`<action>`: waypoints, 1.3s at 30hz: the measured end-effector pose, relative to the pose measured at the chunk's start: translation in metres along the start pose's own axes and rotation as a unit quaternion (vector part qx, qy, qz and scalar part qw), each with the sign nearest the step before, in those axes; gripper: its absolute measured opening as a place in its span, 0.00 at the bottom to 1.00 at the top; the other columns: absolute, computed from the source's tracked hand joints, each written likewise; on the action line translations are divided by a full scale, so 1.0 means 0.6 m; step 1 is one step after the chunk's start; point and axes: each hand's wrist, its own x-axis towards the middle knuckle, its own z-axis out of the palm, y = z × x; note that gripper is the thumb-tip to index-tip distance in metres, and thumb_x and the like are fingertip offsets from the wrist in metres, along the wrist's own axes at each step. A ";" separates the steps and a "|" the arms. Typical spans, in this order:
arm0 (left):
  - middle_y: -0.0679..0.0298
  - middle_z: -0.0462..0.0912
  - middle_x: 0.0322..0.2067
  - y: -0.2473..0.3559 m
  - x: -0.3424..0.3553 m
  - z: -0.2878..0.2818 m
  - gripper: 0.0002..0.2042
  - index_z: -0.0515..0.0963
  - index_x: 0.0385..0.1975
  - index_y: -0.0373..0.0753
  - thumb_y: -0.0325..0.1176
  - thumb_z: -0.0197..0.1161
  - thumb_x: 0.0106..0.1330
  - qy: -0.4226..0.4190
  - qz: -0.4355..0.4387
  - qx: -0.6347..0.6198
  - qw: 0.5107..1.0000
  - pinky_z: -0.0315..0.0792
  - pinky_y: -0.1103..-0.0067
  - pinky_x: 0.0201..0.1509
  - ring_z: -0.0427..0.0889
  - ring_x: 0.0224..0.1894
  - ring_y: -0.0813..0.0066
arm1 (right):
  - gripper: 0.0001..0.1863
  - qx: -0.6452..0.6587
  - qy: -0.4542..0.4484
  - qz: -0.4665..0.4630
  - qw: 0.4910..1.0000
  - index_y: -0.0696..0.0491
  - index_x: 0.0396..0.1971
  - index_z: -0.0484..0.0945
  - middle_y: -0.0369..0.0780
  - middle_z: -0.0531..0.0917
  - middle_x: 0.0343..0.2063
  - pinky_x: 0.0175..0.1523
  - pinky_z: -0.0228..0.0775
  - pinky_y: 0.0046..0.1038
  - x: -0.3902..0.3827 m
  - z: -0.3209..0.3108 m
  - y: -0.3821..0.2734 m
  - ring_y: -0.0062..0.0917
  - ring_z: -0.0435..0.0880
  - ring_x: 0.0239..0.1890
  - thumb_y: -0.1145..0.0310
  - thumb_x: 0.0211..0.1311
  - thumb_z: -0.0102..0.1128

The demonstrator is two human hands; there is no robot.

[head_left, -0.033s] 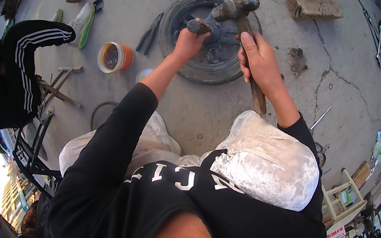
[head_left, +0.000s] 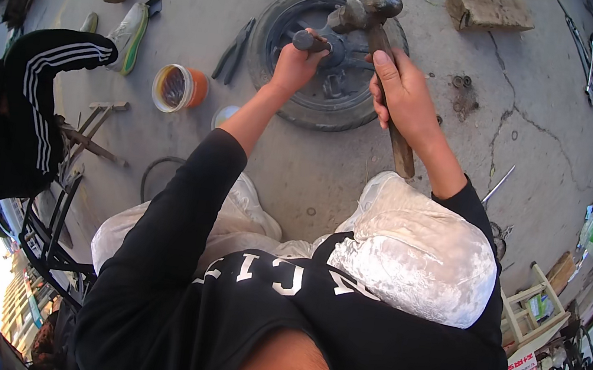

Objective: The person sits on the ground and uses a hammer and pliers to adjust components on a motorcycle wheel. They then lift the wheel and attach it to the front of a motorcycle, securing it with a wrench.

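Observation:
A wheel with a black tyre [head_left: 269, 80] lies flat on the concrete in front of me. My left hand [head_left: 295, 71] is closed around a short, thick metal punch [head_left: 308, 41] over the wheel's hub, its round end toward me. Where the punch's far end meets the hub is hidden. In my right hand [head_left: 407, 95] is a ball-peen hammer [head_left: 362, 12], gripped by its wooden handle [head_left: 400, 150]. The hammer's head is raised above the far part of the wheel, apart from the punch.
Left of the wheel lie black-handled pliers [head_left: 233, 51] and an orange-and-white bucket [head_left: 187, 90] of dark contents. A wooden block [head_left: 488, 13] sits at the far right, near small round parts [head_left: 462, 81]. Another person's striped sleeve or trouser leg [head_left: 42, 99] shows at left.

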 end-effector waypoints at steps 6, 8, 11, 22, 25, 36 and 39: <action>0.59 0.86 0.39 0.006 -0.005 0.003 0.11 0.77 0.44 0.34 0.24 0.67 0.62 0.013 -0.021 0.003 1.000 0.76 0.75 0.48 0.85 0.44 0.72 | 0.22 -0.118 -0.009 -0.072 0.990 0.54 0.43 0.73 0.32 0.73 0.18 0.18 0.64 0.24 -0.014 0.022 -0.004 0.16 0.72 0.16 0.47 0.74 0.49; 0.59 0.87 0.40 0.019 -0.007 -0.001 0.12 0.79 0.45 0.33 0.24 0.67 0.62 0.020 -0.028 0.016 0.999 0.76 0.74 0.48 0.85 0.45 0.72 | 0.23 -0.110 -0.015 -0.076 0.991 0.54 0.42 0.73 0.33 0.74 0.18 0.18 0.64 0.24 -0.014 0.029 -0.004 0.16 0.72 0.16 0.47 0.73 0.49; 0.60 0.87 0.40 0.017 -0.003 -0.008 0.11 0.79 0.44 0.32 0.25 0.67 0.62 0.020 -0.053 0.006 0.998 0.75 0.74 0.49 0.85 0.44 0.71 | 0.23 -0.086 -0.020 -0.042 0.995 0.55 0.41 0.72 0.33 0.73 0.18 0.17 0.63 0.23 -0.018 0.036 -0.008 0.16 0.72 0.15 0.47 0.73 0.49; 0.61 0.87 0.42 -0.005 -0.007 0.003 0.16 0.75 0.52 0.37 0.25 0.66 0.64 -0.001 -0.021 -0.015 1.000 0.76 0.75 0.51 0.85 0.46 0.71 | 0.22 -0.044 -0.015 -0.024 0.999 0.55 0.37 0.71 0.32 0.72 0.17 0.16 0.62 0.22 -0.013 0.029 0.006 0.15 0.70 0.13 0.47 0.74 0.49; 0.58 0.87 0.39 -0.003 -0.016 0.007 0.13 0.78 0.46 0.38 0.27 0.68 0.63 0.020 0.020 0.054 0.998 0.78 0.74 0.46 0.86 0.42 0.64 | 0.21 -0.064 -0.020 -0.020 0.998 0.55 0.38 0.71 0.33 0.73 0.17 0.17 0.63 0.23 -0.012 0.030 0.010 0.16 0.71 0.14 0.48 0.74 0.49; 0.54 0.82 0.38 0.003 -0.014 0.024 0.17 0.73 0.45 0.43 0.19 0.58 0.56 0.049 0.090 0.112 0.988 0.79 0.63 0.41 0.82 0.40 0.48 | 0.18 -0.321 -0.012 -0.157 0.934 0.55 0.49 0.72 0.46 0.77 0.21 0.30 0.67 0.33 -0.039 0.021 0.021 0.36 0.79 0.22 0.55 0.74 0.52; 0.54 0.81 0.37 0.001 -0.015 0.022 0.14 0.71 0.43 0.42 0.20 0.59 0.57 0.057 0.094 0.116 0.987 0.78 0.62 0.39 0.82 0.39 0.47 | 0.19 -0.280 -0.024 -0.083 0.956 0.55 0.50 0.72 0.45 0.77 0.20 0.30 0.68 0.33 -0.042 0.028 0.001 0.36 0.79 0.22 0.55 0.73 0.52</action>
